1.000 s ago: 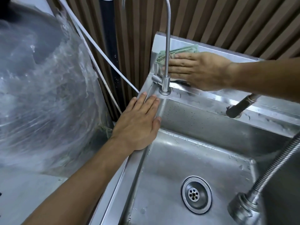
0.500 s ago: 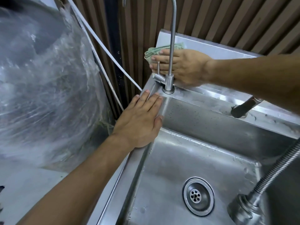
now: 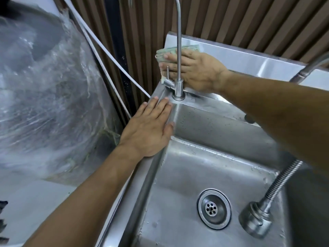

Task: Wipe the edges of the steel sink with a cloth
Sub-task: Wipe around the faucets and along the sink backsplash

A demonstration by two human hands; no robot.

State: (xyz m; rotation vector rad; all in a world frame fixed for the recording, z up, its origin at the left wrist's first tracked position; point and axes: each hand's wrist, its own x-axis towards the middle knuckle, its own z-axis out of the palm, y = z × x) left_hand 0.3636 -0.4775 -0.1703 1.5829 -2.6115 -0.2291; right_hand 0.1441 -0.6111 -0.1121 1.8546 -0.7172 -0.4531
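Hands number two: left hand (image 3: pixel 148 128) on sink (image 3: pixel 142 189), right hand (image 3: pixel 193 72) pressing one cloth (image 3: pixel 169 50).

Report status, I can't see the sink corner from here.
Right hand presses cloth on back ledge. Left hand flat on sink rim. Thin faucet stands in front of the cloth.

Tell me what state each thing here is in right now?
Green folded cloth: pressed against the sink's back corner.
Right hand: flat on the cloth.
Left hand: flat on the sink's left edge.
Steel sink: wet with droplets, no standing water.
Thin steel tap: not running.
Round drain: unplugged.
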